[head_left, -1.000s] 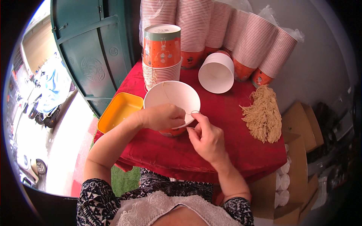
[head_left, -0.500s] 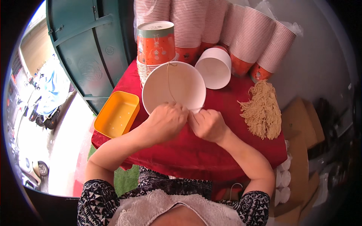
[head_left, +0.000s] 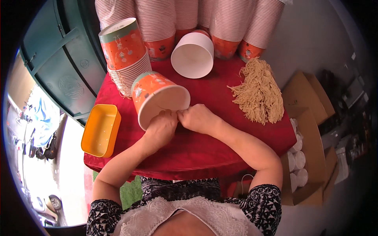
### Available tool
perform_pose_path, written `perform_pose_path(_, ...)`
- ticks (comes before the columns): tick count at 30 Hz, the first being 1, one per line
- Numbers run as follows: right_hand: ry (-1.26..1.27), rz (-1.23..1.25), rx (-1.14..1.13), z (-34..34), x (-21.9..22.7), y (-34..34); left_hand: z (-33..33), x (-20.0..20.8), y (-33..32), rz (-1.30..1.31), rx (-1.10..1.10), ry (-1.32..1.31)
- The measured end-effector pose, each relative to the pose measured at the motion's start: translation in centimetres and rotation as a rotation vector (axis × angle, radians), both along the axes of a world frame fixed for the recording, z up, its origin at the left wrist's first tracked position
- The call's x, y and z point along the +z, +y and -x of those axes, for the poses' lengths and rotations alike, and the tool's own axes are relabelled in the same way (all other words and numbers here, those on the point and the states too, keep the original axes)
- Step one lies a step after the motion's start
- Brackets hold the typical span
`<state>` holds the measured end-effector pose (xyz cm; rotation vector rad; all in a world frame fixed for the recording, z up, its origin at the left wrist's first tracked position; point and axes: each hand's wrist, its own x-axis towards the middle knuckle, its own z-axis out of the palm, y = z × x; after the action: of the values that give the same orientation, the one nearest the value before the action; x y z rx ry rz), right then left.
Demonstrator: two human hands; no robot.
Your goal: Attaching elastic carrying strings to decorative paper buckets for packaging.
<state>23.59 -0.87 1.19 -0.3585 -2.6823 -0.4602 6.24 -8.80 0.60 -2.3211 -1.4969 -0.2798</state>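
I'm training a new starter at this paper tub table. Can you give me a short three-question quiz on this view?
1. True or false: both hands are at the rim of the tilted orange paper tub.
2. What lies on the red tablecloth to the person's right? A) a pile of tan strings B) scissors C) a roll of tape
3. Which colour is the empty tray at the table's left edge?

Key: 1 true; 2 A, the pile of tan strings; 3 yellow.
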Motion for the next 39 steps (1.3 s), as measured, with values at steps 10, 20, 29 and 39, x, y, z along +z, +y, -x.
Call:
perform_pose_path(10, -0.075, 0.427, -0.132, 0.5, 0.1, 1.4, -0.2, 0.0, 2.2, 0.178, -0.031, -0.640)
perform_pose_path(20, -0.084, 0.609, -0.155, 0.4, 0.5, 1.4, 1.0, -2.7, 3.6, 0.523, 0.171, -1.250)
perform_pose_path(29, 0.178, 0.538, 0.025, -0.8, 0.7, 1.0, 0.2, 0.0, 2.2, 0.633, 0.302, -1.260)
perform_pose_path(39, 0.426, 0.243, 0.382, 1.0, 3.6, -2.5, 0.2, -1.0, 1.6, 0.342, -0.017, -1.055)
